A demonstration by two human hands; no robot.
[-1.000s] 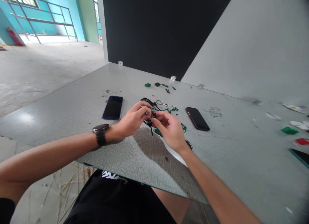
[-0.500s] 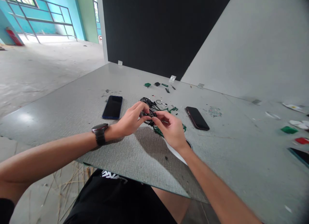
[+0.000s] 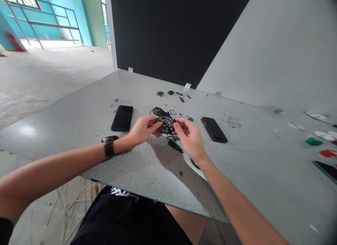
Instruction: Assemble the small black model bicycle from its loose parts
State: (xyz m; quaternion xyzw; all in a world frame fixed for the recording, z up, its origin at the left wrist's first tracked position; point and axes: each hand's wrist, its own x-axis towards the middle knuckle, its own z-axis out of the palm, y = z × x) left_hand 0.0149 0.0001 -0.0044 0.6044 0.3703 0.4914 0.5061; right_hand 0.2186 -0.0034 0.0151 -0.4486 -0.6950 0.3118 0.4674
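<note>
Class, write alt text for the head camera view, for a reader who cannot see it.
Two bare hands, left hand and right hand, hold a small black spoked wheel between them above a grey table. A blue phone lies left, a dark phone right.

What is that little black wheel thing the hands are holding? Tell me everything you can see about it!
The little black wheel is round, with a dark tyre-like rim and thin pale spokes running to a hub in the middle. It looks like plastic with some metal. It is lifted just above the grey table, standing on edge and facing the camera. The left hand pinches its left rim, the right hand its right rim. Green and black parts hang under it; how they join is too small to tell.
</note>
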